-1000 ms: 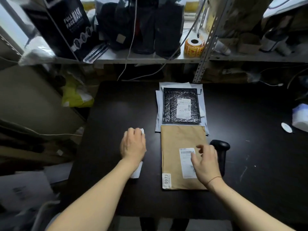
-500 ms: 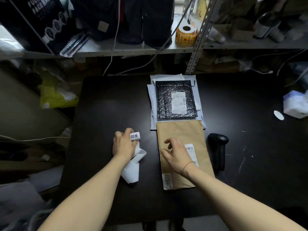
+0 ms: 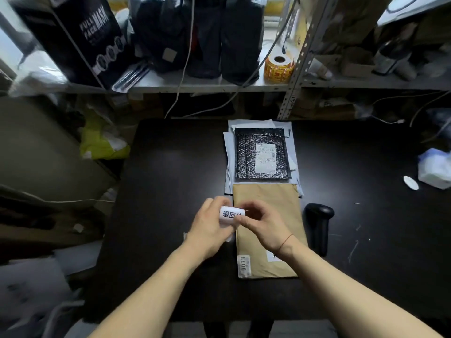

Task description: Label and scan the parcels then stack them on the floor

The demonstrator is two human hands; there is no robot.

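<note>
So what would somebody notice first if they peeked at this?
Probably the hands in the middle: the left hand and right hand pinch a white label with big black characters, over the left edge of the brown envelope. Next, the shiny black mailer behind that envelope on the dark table, and the black scanner on the envelope's right.

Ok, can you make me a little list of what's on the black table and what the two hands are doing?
Surface: black table
Left hand: left hand holds a white label strip with printed characters
Right hand: right hand pinches the strip's right edge
Near parcel: brown envelope, flat, with a 0073 sticker at its near left corner
Far parcel: black bubble mailer, already labelled, on white papers
Tool: scanner, untouched, right of the envelope
Stage: strip not yet stuck on
</note>
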